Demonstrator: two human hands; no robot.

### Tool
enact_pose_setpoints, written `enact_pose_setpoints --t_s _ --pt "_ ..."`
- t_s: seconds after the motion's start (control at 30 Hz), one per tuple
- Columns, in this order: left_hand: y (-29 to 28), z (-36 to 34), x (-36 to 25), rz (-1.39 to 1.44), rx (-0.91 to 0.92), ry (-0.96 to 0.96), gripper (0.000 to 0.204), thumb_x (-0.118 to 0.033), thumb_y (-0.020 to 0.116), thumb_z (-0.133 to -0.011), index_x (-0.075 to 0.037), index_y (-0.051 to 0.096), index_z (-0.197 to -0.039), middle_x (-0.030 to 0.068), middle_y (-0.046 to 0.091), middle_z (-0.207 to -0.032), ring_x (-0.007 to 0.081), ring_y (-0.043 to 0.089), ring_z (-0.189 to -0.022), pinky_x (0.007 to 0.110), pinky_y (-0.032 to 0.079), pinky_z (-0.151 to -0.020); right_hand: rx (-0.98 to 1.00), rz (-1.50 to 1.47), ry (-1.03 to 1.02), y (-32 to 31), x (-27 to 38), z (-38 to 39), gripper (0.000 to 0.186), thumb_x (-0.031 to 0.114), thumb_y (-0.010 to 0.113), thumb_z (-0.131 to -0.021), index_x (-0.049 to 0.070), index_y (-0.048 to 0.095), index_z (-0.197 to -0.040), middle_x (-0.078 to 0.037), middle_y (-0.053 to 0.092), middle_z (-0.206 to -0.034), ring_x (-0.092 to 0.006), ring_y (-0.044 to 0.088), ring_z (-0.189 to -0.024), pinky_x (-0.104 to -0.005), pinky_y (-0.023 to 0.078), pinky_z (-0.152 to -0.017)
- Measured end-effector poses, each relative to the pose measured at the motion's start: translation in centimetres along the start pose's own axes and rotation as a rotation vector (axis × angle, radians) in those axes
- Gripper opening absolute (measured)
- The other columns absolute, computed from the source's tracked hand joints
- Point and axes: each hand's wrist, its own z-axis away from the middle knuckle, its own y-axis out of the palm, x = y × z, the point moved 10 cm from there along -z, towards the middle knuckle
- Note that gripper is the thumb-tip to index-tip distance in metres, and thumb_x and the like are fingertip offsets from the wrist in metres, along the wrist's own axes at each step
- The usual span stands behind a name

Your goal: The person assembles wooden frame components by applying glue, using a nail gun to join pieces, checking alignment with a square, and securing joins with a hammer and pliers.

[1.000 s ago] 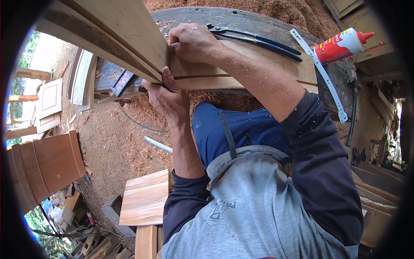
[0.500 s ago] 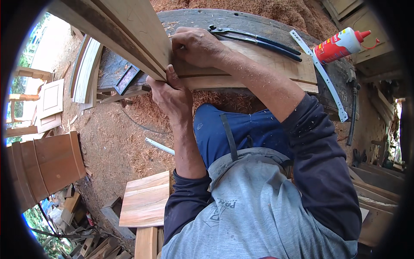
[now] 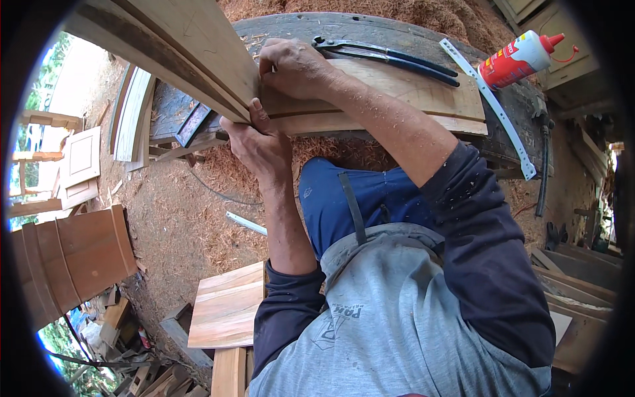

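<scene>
A grooved wooden board (image 3: 198,40) rises toward the top left, its lower end meeting a lighter plank (image 3: 413,89) that lies on the worn workbench (image 3: 304,23). My left hand (image 3: 254,145) is closed round the board's lower end, thumb up against its edge. My right hand (image 3: 294,69) is just right of the board above the plank, fingers curled against its face; what they hold, if anything, is hidden. Long black-handled pincers (image 3: 380,56) lie behind my right hand. A red and white glue bottle (image 3: 519,59) and a perforated white strip (image 3: 493,102) lie at the right.
A small tray-like frame (image 3: 192,126) and leaning strips (image 3: 132,116) are at the bench's left end. Wood shavings cover the floor. Panels (image 3: 225,304) lie below left, a brown wooden piece (image 3: 76,258) further left, and timber offcuts at both sides.
My right hand has shifted very slightly, still curled by the board. The board and my left hand stay nearly in place; the view has moved a little.
</scene>
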Motion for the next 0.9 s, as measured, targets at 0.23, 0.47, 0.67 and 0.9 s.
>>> enact_pose_setpoints --t_s 0.23,0.47,0.67,0.9 --pt "-0.1 0.3 0.4 0.008 -0.025 0.010 0.035 -0.030 0.055 -0.100 0.003 0.049 -0.105 0.0267 0.060 -0.090 0.0459 0.062 -0.085 0.052 0.046 -0.071 0.051 -0.122 -0.121 0.4 0.9 0.4 0.009 0.011 0.067 -0.078 0.007 0.069 -0.085 -0.011 0.064 -0.093 -0.0301 0.065 -0.093 -0.0386 0.052 -0.083" --pt "0.0 0.5 0.5 0.012 -0.008 -0.006 0.035 -0.032 0.053 -0.100 0.002 0.047 -0.110 0.0251 0.060 -0.091 0.0444 0.062 -0.086 0.052 0.046 -0.074 0.078 0.034 0.162 0.4 -1.4 -0.9 0.012 0.012 0.066 -0.080 0.008 0.072 -0.089 -0.014 0.065 -0.098 -0.0301 0.064 -0.101 -0.0391 0.051 -0.089" --pt "0.6 0.4 1.2 0.071 0.074 -0.048 0.048 -0.044 0.043 -0.104 0.002 0.043 -0.120 0.0268 0.056 -0.104 0.0424 0.059 -0.097 0.051 0.045 -0.080 0.076 0.018 0.177 1.0 -1.6 -0.3 0.008 0.012 0.066 -0.077 0.007 0.070 -0.083 -0.014 0.064 -0.091 -0.0306 0.064 -0.098 -0.0399 0.051 -0.087" --pt "0.4 0.3 0.9 0.156 0.088 0.029 0.062 -0.056 0.030 -0.103 0.001 0.042 -0.124 0.0252 0.055 -0.107 0.0395 0.056 -0.099 0.048 0.045 -0.085 0.068 -0.017 -0.068 0.8 0.5 0.0 0.009 0.010 0.065 -0.077 0.006 0.067 -0.084 -0.011 0.064 -0.097 -0.0293 0.065 -0.095 -0.0386 0.052 -0.085"
